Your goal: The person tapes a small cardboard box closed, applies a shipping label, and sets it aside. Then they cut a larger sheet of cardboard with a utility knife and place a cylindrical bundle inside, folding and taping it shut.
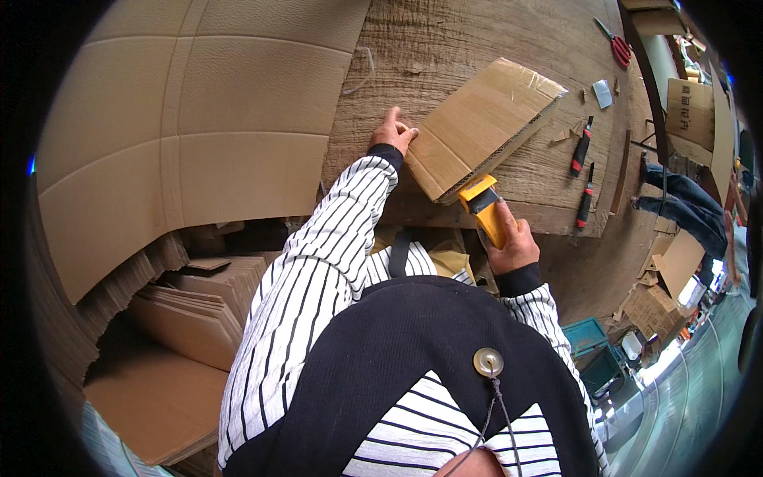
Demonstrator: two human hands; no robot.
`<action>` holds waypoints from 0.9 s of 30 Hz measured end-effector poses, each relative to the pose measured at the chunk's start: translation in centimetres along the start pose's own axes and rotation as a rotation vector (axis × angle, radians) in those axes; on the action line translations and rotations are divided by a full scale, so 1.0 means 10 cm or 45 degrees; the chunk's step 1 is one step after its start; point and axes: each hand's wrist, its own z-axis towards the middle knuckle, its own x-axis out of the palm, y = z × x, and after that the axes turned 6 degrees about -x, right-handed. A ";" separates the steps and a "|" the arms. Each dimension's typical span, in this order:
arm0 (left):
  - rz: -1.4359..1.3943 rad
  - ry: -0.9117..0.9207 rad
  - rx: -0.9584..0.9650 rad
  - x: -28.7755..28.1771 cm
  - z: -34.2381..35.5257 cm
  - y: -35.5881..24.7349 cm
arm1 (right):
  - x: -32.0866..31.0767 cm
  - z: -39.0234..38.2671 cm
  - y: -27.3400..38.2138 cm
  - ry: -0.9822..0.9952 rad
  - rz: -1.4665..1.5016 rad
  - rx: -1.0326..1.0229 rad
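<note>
And here sits the cardboard box (485, 127), up between one and two o'clock in the view, tilted askew on the wooden table (445, 32). Take that box as the clock's centre: at nine o'clock the left hand (391, 133) has its fingers loosely curled, fingertips at the box's edge, though I can't tell whether they pinch it. Down toward half past five, the right hand (513, 246) is wrapped firmly around a yellow-and-black tool (483, 208), its head right at the box's near edge; contact there is hard to call. Over at two o'clock lie red-handled scissors (616, 48), with one red-and-black cutter (582, 149) at three and a second cutter (585, 205) at four. A big cardboard sheet (246, 95) spreads across nine o'clock, well beyond the left hand, and stacked cardboard (187, 322) fills eight.
</note>
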 end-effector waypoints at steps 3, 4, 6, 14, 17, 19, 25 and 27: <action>0.384 -0.151 0.046 -0.09 -0.22 -0.32 | 0.06 0.00 -0.05 -0.019 0.025 -0.025; 0.377 -0.130 -0.047 -0.13 -0.32 -0.48 | 0.08 0.00 -0.08 -0.024 0.024 -0.035; 0.420 -0.197 -0.007 -0.11 -0.35 -0.41 | 0.11 -0.01 -0.11 -0.039 0.039 -0.049; 0.245 -0.183 -0.213 -0.02 -0.22 -0.11 | 0.18 -0.06 -0.27 -0.105 0.092 -0.107; 0.126 -0.115 -0.217 0.04 -0.20 -0.05 | 0.22 -0.13 -0.38 -0.190 0.120 -0.131; -0.011 -0.107 -0.134 0.09 -0.09 0.28 | 0.24 -0.17 -0.46 -0.197 0.127 -0.169; -0.563 0.410 -0.160 0.14 -0.29 0.24 | 0.24 -0.47 -0.84 -0.208 0.224 -0.252; -0.652 0.482 -0.282 0.11 -0.29 0.12 | 0.28 -0.50 -0.92 -0.237 0.254 -0.291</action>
